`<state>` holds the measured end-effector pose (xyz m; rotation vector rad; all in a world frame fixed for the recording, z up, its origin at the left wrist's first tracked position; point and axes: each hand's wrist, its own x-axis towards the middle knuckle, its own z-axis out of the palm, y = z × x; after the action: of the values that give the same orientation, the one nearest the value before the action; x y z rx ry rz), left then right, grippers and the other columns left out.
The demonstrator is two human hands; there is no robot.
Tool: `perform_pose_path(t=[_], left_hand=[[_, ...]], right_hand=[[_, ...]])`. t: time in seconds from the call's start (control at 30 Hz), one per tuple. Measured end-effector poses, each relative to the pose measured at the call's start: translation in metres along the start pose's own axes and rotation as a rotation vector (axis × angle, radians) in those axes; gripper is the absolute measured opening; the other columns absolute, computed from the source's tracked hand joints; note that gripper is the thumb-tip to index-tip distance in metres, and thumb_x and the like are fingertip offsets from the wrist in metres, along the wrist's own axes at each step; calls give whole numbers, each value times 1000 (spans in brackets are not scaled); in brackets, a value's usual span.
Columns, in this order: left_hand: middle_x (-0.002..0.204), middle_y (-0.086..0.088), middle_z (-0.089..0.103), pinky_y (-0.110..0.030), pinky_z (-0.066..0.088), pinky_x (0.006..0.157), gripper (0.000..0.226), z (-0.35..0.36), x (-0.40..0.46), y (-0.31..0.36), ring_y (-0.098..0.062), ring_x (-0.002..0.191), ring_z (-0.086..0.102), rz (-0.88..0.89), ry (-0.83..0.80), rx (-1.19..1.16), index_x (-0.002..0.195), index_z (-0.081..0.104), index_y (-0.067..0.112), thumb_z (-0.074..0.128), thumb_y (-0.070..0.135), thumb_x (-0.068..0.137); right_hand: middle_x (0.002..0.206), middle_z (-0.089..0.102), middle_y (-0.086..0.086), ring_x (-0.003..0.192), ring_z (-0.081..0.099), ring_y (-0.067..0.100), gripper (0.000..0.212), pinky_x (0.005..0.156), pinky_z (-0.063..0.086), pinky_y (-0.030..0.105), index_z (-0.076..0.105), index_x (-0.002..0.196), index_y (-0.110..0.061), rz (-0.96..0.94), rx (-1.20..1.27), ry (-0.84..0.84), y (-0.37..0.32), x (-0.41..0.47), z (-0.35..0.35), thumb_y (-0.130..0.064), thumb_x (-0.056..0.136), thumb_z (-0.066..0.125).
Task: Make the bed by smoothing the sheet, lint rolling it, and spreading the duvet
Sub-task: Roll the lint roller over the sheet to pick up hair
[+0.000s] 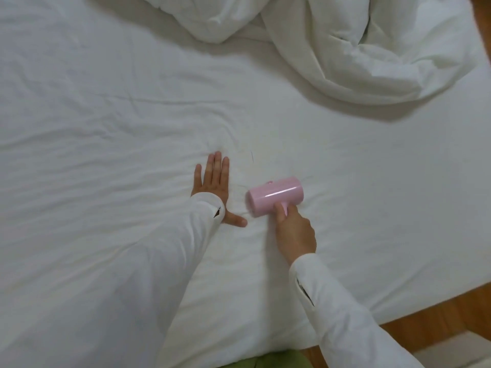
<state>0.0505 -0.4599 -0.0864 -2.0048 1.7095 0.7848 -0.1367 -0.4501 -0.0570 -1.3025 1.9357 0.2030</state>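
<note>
On the wrinkled white bed sheet [111, 123], your left hand [212, 181] lies flat with fingers spread, while your right hand [293, 229] grips the pink plastic lint roller [275, 196] just beside it; the bunched white duvet [332, 43] is behind.

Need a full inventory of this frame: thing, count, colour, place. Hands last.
white fitted bed sheet: 1, white, covers the mattress, creased on the left half.
bunched white duvet: 1, white, heaped at the far right of the bed.
pink plastic lint roller: 1, pink, on the sheet near the middle, by the right hand.
dark hair strand: 1, dark, on the sheet just beyond the roller.
wooden floor: 1, brown, right edge and lower right.
green cloth: 1, green, bottom edge, partly cut off.
white sleeves: 2, white, one on each arm.
left hand: 1, flat on the sheet, fingers spread, left of the roller.
right hand: 1, grip closed on the roller handle.
</note>
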Motion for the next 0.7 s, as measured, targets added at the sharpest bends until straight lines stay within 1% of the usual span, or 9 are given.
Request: perform_pose_path(t=[0.1, 0.17, 0.23, 0.33, 0.43, 0.53, 0.63, 0.7], left_hand=[[152, -9, -32, -48, -16, 112, 156, -4, 5, -7, -25, 139, -31, 4, 55, -57, 142, -31, 8, 60, 88, 44], [150, -9, -35, -48, -17, 112, 158, -5, 11, -12, -26, 138, -34, -19, 88, -86, 140, -34, 9, 60, 89, 42], [147, -11, -40, -49, -19, 111, 160, -4, 18, -13, -26, 136, -38, -37, 68, -85, 138, -37, 8, 59, 90, 40], [146, -11, -42, -50, -20, 110, 160, 0, 26, -13, -26, 135, -39, -44, 34, -50, 138, -37, 8, 59, 91, 39], [145, -11, -43, -50, -21, 108, 162, 0, 26, -12, -26, 134, -40, -55, 23, -37, 138, -37, 9, 58, 91, 37], [145, -11, -43, -50, -21, 108, 162, -1, 24, -10, -26, 134, -40, -62, 14, -26, 138, -37, 9, 59, 91, 37], [146, -12, -41, -51, -18, 110, 160, -2, 16, -7, -27, 136, -37, -73, 28, -25, 138, -37, 7, 60, 89, 41], [148, -12, -39, -52, -14, 113, 156, 0, 8, -4, -27, 137, -35, -74, 28, -33, 139, -35, 6, 60, 88, 46]], right_hand=[[108, 62, 20, 100, 58, 38, 46, 90, 47, 42, 53, 113, -21, -19, 1, -2, -20, 15, -2, -55, 97, 26], [113, 61, 21, 104, 57, 39, 48, 90, 47, 40, 53, 118, -20, -61, -5, 18, -42, 31, -4, -55, 97, 27], [119, 59, 22, 108, 56, 39, 49, 89, 43, 39, 53, 122, -19, -115, -8, 34, -67, 49, -6, -54, 98, 27], [126, 55, 21, 113, 54, 38, 50, 92, 41, 39, 52, 127, -17, -185, -8, 23, -104, 73, -11, -51, 99, 27], [128, 54, 19, 115, 53, 37, 52, 92, 40, 40, 51, 129, -16, -209, -7, 19, -122, 85, -15, -51, 99, 27], [127, 55, 19, 115, 53, 38, 53, 92, 40, 40, 51, 130, -17, -213, -5, 15, -108, 77, -15, -52, 99, 27], [117, 59, 19, 109, 55, 38, 49, 85, 41, 39, 52, 122, -20, -167, 22, 4, -66, 50, -10, -55, 97, 28], [113, 60, 21, 106, 56, 39, 48, 86, 43, 40, 51, 120, -21, -121, 29, -6, -33, 30, -7, -57, 96, 28]])
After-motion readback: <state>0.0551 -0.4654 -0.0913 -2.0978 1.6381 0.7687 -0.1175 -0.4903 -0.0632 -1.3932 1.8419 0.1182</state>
